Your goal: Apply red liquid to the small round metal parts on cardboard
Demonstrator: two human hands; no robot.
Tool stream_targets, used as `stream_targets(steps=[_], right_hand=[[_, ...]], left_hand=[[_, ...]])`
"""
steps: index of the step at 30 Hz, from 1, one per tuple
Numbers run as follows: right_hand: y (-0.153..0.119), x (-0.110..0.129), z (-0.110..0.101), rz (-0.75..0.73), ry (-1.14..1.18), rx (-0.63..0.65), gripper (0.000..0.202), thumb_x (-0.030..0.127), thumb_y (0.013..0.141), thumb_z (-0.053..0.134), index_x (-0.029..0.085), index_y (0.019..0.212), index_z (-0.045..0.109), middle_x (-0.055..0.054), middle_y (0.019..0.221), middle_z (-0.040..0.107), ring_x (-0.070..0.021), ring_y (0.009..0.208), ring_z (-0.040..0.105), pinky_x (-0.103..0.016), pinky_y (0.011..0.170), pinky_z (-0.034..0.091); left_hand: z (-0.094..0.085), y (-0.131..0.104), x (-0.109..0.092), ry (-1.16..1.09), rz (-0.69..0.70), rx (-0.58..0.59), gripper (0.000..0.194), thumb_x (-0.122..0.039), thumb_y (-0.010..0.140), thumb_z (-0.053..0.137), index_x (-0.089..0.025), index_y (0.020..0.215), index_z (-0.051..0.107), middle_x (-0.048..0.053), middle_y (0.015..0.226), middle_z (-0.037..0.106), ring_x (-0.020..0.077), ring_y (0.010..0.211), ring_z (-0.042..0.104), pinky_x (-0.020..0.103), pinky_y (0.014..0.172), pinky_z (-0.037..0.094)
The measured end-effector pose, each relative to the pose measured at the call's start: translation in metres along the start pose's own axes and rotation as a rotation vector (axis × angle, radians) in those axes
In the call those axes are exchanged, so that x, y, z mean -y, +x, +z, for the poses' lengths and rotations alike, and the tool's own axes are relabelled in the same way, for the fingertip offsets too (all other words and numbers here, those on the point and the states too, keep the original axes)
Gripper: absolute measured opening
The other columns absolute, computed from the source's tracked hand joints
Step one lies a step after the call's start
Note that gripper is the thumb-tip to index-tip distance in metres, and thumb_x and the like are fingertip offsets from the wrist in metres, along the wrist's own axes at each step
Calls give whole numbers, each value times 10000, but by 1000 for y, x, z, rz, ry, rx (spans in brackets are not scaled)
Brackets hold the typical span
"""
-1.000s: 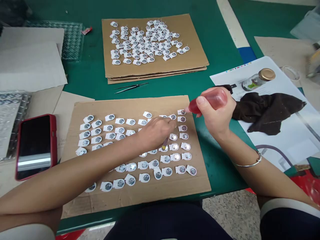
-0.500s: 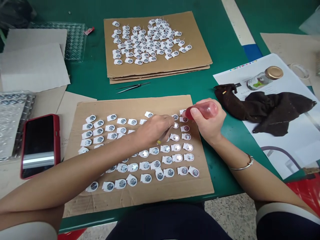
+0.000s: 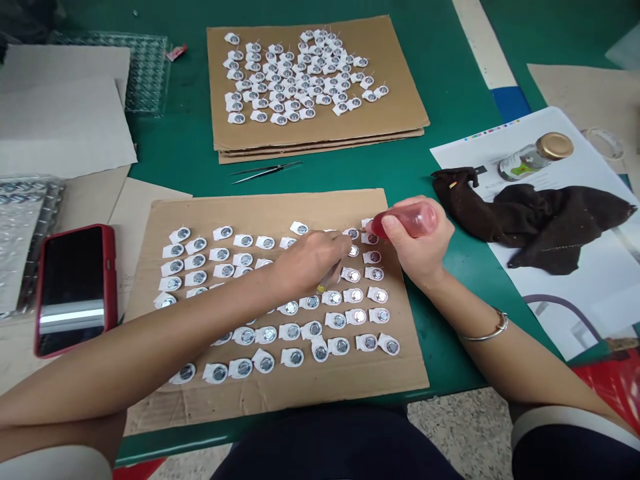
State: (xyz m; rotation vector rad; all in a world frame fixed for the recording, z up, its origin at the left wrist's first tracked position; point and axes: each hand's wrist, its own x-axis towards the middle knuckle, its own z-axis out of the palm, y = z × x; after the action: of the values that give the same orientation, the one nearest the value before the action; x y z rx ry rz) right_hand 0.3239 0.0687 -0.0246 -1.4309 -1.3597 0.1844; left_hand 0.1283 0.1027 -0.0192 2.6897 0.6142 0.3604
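In my right hand [image 3: 426,250] is a translucent red squeeze bottle [image 3: 407,220], tilted with its narrow end toward the left. That end is over the upper right part of a cardboard sheet [image 3: 350,387]. My left hand [image 3: 320,260] is closed beside it, low over the same sheet. A slim tool with a yellowish end [image 3: 321,289] sticks out beneath my left fingers; its kind cannot be made out. Rows of small white tabs with round silver discs [image 3: 339,346] lie on the cardboard. My left forearm and hand cover some of them.
Behind lies a stack of cardboard [image 3: 400,120] with many similar tabs on top. Metal tweezers [image 3: 267,171] rest between the two boards. A red-cased phone [image 3: 75,287] is at left. To the right are a dark cloth [image 3: 550,220] and a glass jar [image 3: 535,157] on printed paper.
The view has shifted slightly. Both hands stay almost in place, the bottle and the slim tool still in their grip.
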Motion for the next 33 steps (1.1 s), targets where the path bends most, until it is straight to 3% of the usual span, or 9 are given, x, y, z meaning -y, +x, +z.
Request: stream_targets(steps=[13,26,33], right_hand=[[-3,2,-3,-169,-90,34,293,351,642,717,175,812,555,4,756,608,-116,683,580,-265,632,485],[-2,8,-5,-211,-112,52,248,309,662,711,174,785,543,7,711,612,-107,641,575,-257,601,481],[-2,9,-6,-213,-70,64,235,256,644,722,172,772,544,10,710,611,-101,643,565,-244,603,469]], left_hand=[[0,1,1,-15,24,-39,191,-37,679,437,-142,816,519,16,687,558,131,617,533,261,555,411],[-1,2,4,-117,30,-86,243,-24,650,448,-153,838,533,34,783,609,134,661,567,260,562,420],[-7,3,3,-168,16,-92,231,-17,634,459,-161,797,536,11,727,597,127,633,545,257,542,402]])
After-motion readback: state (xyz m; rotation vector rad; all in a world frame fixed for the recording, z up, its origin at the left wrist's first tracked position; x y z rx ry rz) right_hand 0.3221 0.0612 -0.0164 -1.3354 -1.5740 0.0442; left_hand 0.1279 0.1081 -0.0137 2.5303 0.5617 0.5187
